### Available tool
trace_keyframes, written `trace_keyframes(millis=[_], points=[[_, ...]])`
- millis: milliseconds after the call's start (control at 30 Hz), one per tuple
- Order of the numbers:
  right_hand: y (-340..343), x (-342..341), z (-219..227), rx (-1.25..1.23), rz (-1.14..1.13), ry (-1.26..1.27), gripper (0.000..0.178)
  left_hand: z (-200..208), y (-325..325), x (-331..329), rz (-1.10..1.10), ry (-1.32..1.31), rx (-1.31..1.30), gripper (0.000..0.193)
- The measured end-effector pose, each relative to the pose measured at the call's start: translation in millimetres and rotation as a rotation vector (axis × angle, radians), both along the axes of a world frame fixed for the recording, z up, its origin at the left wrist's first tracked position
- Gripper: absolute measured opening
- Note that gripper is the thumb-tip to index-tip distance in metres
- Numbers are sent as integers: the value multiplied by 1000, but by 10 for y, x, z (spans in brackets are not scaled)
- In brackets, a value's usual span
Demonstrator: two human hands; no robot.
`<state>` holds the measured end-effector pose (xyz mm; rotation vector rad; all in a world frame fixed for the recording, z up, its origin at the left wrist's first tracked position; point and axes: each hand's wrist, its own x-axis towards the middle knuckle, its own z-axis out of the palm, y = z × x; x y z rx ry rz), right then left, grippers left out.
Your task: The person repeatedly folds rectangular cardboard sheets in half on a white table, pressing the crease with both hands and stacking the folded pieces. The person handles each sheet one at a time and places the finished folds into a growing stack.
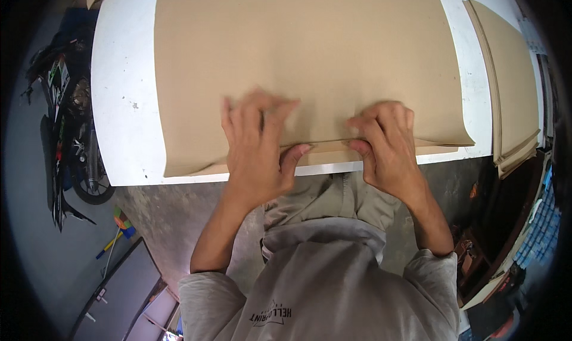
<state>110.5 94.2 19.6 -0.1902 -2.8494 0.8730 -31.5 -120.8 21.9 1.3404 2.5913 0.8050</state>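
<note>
A large brown paper sheet covers much of the white table in front of me, with at least one more brown layer under its near edge. That near edge bows up slightly between my thumbs. My left hand touches the edge with its thumb, while its bent fingers are spread above the sheet, their tips blurred. Likewise, the thumb of my right hand is at the edge. Its curled fingers are lifted, with a gap between index finger and thumb. Neither hand is closed round the paper.
The white table shows on both sides of the sheet. A stack of brown sheets lies at its right, overhanging the near corner. A motorcycle stands beyond the left side. A grey panel is at lower left, dark shelving at right.
</note>
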Motion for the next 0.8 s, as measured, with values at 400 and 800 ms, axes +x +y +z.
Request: trace_keyframes(millis=[400, 800], points=[[197, 300, 71, 390, -126, 121, 49, -251, 185, -16, 141, 262, -315, 74], [998, 1150, -115, 156, -61, 249, 33, -109, 664, 601, -233, 117, 186, 37]])
